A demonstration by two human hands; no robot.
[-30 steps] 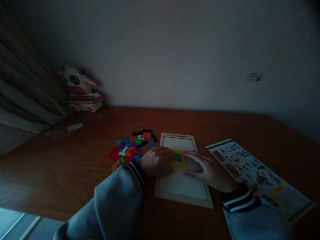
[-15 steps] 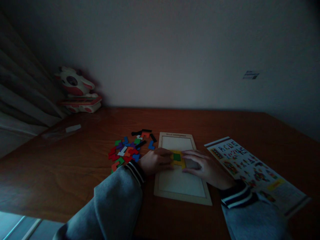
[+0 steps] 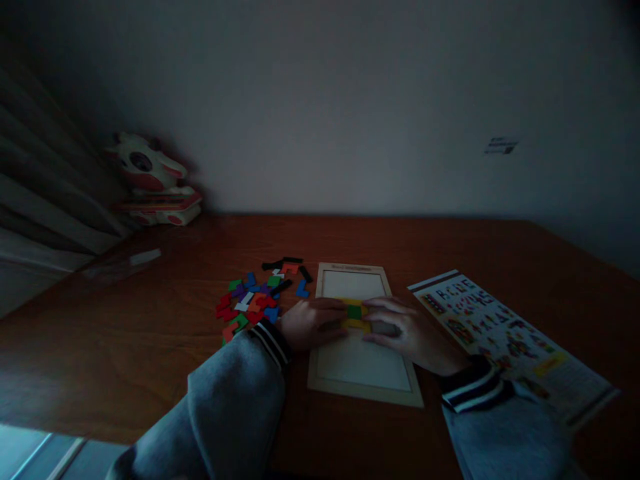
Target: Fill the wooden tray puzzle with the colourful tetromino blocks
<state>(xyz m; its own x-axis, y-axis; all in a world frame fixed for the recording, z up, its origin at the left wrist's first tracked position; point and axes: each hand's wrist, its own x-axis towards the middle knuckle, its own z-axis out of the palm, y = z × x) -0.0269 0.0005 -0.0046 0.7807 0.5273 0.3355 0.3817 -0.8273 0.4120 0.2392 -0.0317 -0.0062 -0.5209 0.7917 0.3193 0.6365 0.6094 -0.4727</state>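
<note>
A pale wooden puzzle tray (image 3: pixel 363 390) lies on the brown table in front of me. Inside it sits a small cluster of yellow and green puzzle pieces (image 3: pixel 355 314). My left hand (image 3: pixel 311 324) rests at the tray's left edge, its curled fingertips pressed against the left side of the cluster. On the right side my right hand (image 3: pixel 407 332) does the same, fingers bent around the pieces. A heap of loose coloured pieces (image 3: pixel 255 300) lies just left of the tray, behind my left wrist.
A printed pattern sheet (image 3: pixel 505 337) lies to the right of the tray. A red and white cow-shaped toy (image 3: pixel 150 181) stands at the back left by the wall, with a curtain beside it. The room is dim.
Both hands have slid the yellow and green cluster slightly up the tray, away from me. The camera has tilted a little.
</note>
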